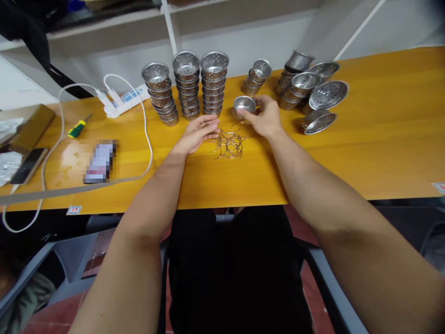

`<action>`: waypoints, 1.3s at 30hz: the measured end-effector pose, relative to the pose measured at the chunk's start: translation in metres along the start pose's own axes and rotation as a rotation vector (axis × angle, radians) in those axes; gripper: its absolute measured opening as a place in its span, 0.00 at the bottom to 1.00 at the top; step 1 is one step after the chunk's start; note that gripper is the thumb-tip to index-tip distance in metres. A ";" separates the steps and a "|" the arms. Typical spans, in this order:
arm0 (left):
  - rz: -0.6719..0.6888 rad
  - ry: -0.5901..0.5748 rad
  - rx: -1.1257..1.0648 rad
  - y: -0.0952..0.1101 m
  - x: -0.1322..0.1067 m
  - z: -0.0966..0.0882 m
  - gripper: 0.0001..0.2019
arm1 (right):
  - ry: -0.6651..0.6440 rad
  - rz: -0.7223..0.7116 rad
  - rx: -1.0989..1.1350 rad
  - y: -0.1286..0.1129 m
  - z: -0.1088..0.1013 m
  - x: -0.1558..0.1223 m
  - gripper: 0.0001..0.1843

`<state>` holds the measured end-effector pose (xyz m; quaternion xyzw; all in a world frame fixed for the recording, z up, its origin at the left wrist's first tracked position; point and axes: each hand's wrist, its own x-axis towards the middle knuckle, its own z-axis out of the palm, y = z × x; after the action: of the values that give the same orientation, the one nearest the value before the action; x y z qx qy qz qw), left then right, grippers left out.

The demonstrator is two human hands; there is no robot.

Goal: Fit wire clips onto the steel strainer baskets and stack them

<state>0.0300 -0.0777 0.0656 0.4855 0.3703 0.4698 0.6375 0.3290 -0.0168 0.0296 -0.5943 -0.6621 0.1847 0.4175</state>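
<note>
My right hand point(264, 117) grips a small perforated metal cup point(244, 103) that rests on the yellow table point(382, 148). My left hand point(199, 133) lies beside it with fingers stretched out and apart, holding nothing, its fingertips near a loose pile of thin wire rings point(229, 143). Three tall stacks of the same metal cups point(187, 88) stand just behind my left hand.
A short cup stack point(256, 76) and a heap of loose cups and strainer lids point(313, 90) sit at the back right. On the left lie a white power strip with cable point(120, 102), a screwdriver point(79, 126), a blurred phone point(100, 161) and another phone point(28, 164).
</note>
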 end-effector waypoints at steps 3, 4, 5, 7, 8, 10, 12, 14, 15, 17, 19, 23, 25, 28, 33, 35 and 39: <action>0.002 -0.012 -0.021 -0.002 0.002 -0.002 0.06 | 0.031 0.109 -0.058 0.013 0.002 0.009 0.41; 0.003 -0.022 -0.032 -0.003 0.003 -0.003 0.05 | 0.035 0.126 -0.057 0.015 0.005 0.010 0.40; 0.002 -0.034 -0.040 -0.004 0.005 -0.003 0.05 | 0.046 0.133 -0.056 0.016 0.008 0.011 0.39; -0.004 -0.050 -0.049 -0.005 0.007 -0.005 0.05 | 0.082 0.130 -0.050 0.018 0.014 0.012 0.39; -0.008 -0.052 -0.046 -0.005 0.008 -0.006 0.05 | 0.098 0.126 -0.044 0.019 0.017 0.012 0.39; -0.013 -0.048 -0.034 -0.006 0.009 -0.007 0.05 | 0.108 0.118 -0.030 0.021 0.019 0.012 0.39; -0.013 -0.046 -0.025 -0.005 0.009 -0.007 0.05 | 0.090 0.100 -0.020 0.023 0.020 0.013 0.35; -0.013 -0.050 -0.023 -0.004 0.009 -0.007 0.05 | 0.078 0.063 -0.011 0.025 0.020 0.014 0.28; -0.011 -0.052 -0.023 -0.004 0.008 -0.007 0.05 | 0.071 0.037 -0.001 0.027 0.019 0.015 0.27; -0.011 -0.055 -0.020 -0.003 0.008 -0.007 0.05 | 0.043 -0.011 0.029 0.029 0.020 0.018 0.30; -0.013 -0.058 -0.021 -0.003 0.007 -0.007 0.04 | 0.013 -0.030 0.057 0.032 0.022 0.020 0.35; -0.011 -0.067 -0.037 -0.005 0.008 -0.007 0.03 | 0.000 0.029 0.096 0.032 0.029 0.021 0.33; -0.006 -0.068 -0.036 -0.006 0.009 -0.008 0.03 | -0.033 0.046 0.112 0.028 0.032 0.019 0.32; -0.005 -0.064 -0.023 -0.008 0.010 -0.008 0.03 | -0.073 0.036 0.119 0.020 0.033 0.015 0.28; 0.006 -0.078 -0.046 -0.010 0.011 -0.009 0.03 | -0.055 0.023 0.101 0.013 0.028 0.011 0.15; 0.009 -0.083 -0.052 -0.010 0.011 -0.010 0.03 | -0.027 0.022 0.082 0.013 0.026 0.011 0.12; 0.011 -0.071 -0.058 -0.011 0.011 -0.010 0.02 | -0.017 0.020 0.068 0.012 0.023 0.008 0.12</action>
<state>0.0263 -0.0651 0.0520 0.4854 0.3311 0.4660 0.6615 0.3196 -0.0010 0.0102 -0.5847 -0.6530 0.2161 0.4302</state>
